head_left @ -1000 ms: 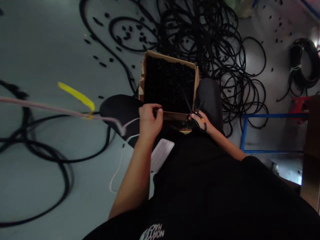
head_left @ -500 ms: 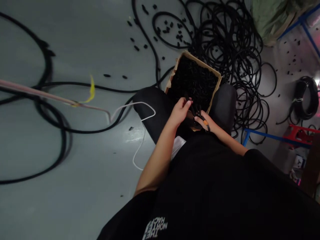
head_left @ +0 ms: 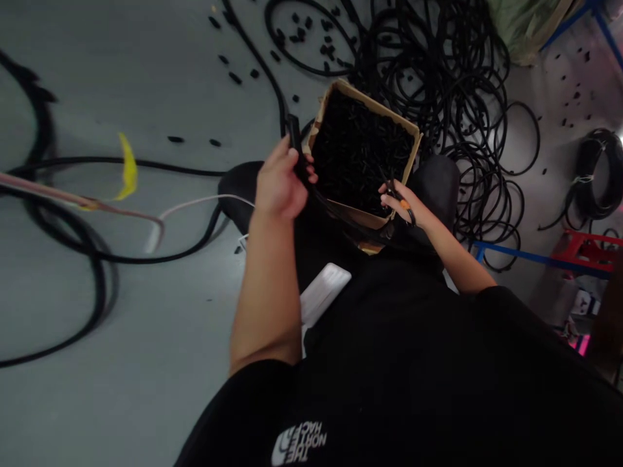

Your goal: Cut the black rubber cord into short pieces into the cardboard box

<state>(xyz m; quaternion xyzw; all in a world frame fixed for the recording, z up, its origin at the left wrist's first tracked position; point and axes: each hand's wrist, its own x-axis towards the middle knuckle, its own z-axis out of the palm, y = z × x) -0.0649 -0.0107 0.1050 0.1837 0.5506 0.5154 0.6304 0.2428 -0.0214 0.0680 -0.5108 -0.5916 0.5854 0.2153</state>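
Observation:
My left hand (head_left: 283,185) is closed around a black hose (head_left: 294,135), beside the left edge of a cardboard box (head_left: 318,120). One end of the hose points up past my thumb, and the rest trails down across my lap. Many short black pieces (head_left: 360,152) fill the box. At its lower right corner my right hand (head_left: 407,202) grips scissors (head_left: 405,204) with black and orange handles. Their blades point up over the pieces and are too dark to tell how far apart they stand.
A large tangle of black hose (head_left: 438,84) lies behind the box, with loose black pieces (head_left: 296,29) on the floor. A white phone-like slab (head_left: 327,288) rests on my lap. A white cable (head_left: 204,200) crosses at left. A coiled black hose (head_left: 579,178) lies far right.
My left hand has moved left, away from my right hand, drawing the hose to the box's left side. My right hand stays near the box's lower right corner with the scissors.

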